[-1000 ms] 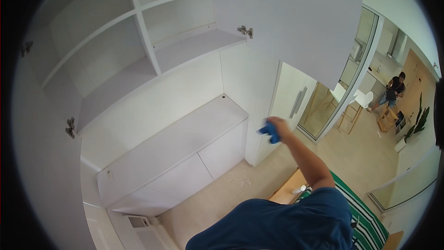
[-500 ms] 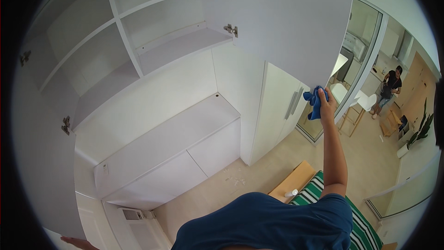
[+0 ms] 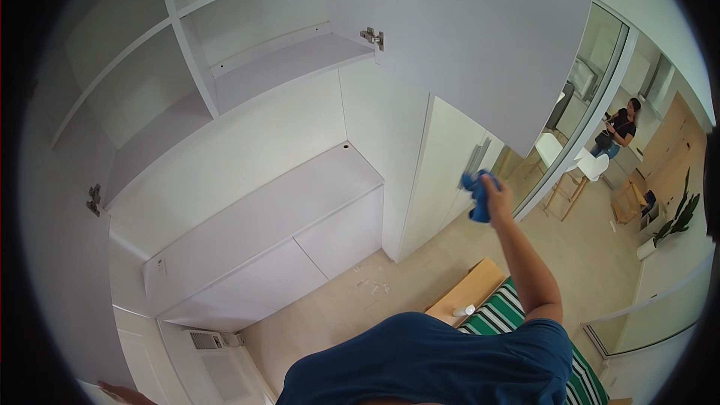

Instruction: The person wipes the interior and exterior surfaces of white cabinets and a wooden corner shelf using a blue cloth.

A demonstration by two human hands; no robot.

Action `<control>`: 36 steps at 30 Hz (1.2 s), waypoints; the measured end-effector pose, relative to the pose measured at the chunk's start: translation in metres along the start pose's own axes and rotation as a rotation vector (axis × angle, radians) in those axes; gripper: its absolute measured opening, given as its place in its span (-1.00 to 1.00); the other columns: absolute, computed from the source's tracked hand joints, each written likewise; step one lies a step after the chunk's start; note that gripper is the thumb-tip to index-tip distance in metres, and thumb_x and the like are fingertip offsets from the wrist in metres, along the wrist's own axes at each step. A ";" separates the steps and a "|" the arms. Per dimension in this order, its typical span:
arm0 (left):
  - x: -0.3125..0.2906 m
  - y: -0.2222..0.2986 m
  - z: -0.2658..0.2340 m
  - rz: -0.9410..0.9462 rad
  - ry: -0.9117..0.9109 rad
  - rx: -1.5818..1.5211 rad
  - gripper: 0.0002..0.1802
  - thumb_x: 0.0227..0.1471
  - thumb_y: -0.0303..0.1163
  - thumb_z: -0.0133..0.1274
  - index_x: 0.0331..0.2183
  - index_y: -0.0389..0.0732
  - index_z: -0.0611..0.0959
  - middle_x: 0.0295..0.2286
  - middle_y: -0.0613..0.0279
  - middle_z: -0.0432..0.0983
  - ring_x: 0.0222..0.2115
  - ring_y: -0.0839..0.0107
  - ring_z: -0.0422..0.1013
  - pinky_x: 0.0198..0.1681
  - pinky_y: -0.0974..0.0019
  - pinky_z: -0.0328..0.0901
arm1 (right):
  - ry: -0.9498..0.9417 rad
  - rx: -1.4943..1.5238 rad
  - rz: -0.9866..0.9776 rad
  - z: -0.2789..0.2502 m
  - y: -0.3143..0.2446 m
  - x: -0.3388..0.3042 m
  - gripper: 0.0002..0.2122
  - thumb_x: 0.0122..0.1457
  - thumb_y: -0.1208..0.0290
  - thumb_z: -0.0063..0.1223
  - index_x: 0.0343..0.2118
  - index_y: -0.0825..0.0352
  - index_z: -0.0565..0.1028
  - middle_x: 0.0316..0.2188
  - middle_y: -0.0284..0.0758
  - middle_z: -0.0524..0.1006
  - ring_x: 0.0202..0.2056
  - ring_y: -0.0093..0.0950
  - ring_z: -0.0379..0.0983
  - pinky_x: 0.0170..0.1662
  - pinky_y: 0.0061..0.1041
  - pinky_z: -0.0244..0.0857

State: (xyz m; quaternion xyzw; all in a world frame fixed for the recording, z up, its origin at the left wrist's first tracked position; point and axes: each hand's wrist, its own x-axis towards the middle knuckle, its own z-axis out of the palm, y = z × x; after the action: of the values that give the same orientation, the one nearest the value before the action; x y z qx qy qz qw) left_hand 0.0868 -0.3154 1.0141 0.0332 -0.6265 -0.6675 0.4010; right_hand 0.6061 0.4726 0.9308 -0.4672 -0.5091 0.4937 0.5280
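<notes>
1. White panels pretty much all round us: a wall cabinet [image 3: 277,60] with divided shelves up high, a long low cupboard [image 3: 270,217] underneath, and a tall closet [image 3: 424,195] over to the right.
2. Floor [image 3: 274,337] is pale beige, with small white scraps [image 3: 375,286] scattered near the low cupboard. Beyond the glass door [image 3: 604,49] we can see another person [image 3: 628,124] standing in what looks like a kitchen.
3. Close to our dark blue shirt [image 3: 420,360] there's a wooden ledge [image 3: 480,281], a white bottle [image 3: 465,310] at its edge, and green striped fabric [image 3: 496,309] alongside.
4. Our right hand [image 3: 501,199] has its fingers wrapped round a blue cloth [image 3: 478,199], up in the air. From our angle it's lower than the right cabinet door [image 3: 480,37] and in front of the closet. Slightly blurry, so we can't tell if it touches anything else.
5. Cloth's bunched, long axis roughly vertical in our view; one end points down toward the floor, a short fold pokes left.
6. Our left hand [image 3: 124,392] barely shows, by the bottom of the left cabinet door [image 3: 67,277]. Can't tell how spread it is or whether it's gripping anything.
7. Count: one cloth, two swung-out cabinet doors, one bottle, two white chairs [image 3: 594,166], one plant [image 3: 679,217].
</notes>
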 end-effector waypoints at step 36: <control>-0.117 0.064 0.072 0.136 0.296 0.525 -0.07 0.05 0.39 -0.42 0.17 -0.19 0.20 0.12 -0.11 0.17 0.13 -0.13 0.12 0.14 -0.21 0.08 | -0.564 -1.165 -1.103 0.552 -0.127 0.082 -0.71 0.19 0.32 -0.25 -0.33 0.28 0.58 -0.27 -0.24 0.58 -0.14 -0.27 0.46 -0.18 -0.21 0.38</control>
State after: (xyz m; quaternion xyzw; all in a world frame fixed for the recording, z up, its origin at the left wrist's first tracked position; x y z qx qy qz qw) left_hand 0.1578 -0.1827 1.0314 0.1904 -0.7130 -0.4423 0.5096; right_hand 0.0597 0.5393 1.0880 -0.2088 -0.9494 -0.0773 0.2216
